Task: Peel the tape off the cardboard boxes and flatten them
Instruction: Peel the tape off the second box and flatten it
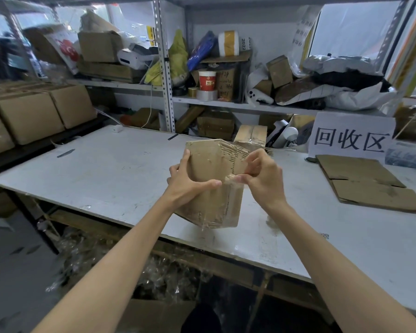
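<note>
Hands first: your left hand (pixel 187 182) grips the near face of the cardboard box (pixel 211 162), held tilted over the white table (pixel 106 174), your right hand (pixel 262 175) pinches clear tape (pixel 234 181) at the box's edge, and farther right lie a flattened box (pixel 368 181) and a sign (pixel 351 138).

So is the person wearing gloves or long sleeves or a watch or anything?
No. The left hand and right hand are both bare, with no gloves and no rings that show. The left forearm and right forearm are bare too: no sleeves reach into view, and neither wrist has a watch or bracelet.
</note>
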